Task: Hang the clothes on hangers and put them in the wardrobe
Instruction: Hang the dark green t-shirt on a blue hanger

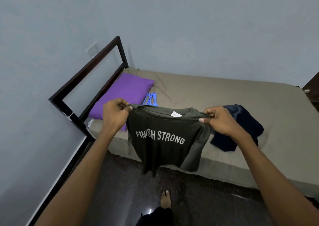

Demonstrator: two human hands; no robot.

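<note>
A dark olive T-shirt (160, 149) printed "FINISH STRONG" hangs in the air in front of the bed, held up by its shoulders. My left hand (115, 112) pinches its left shoulder seam and my right hand (217, 120) pinches the right one. A white label shows inside the collar. Several blue plastic hangers (150, 99) lie on the bed behind the shirt, partly hidden by it. A heap of dark navy clothes (245, 129) lies on the bed behind my right hand.
The bed (224, 94) has an olive-brown sheet and a purple pillow (124, 94) at its head, against a dark metal headboard (89, 80). Grey walls stand behind and to the left. A dark speckled floor and my bare foot (166, 199) are below.
</note>
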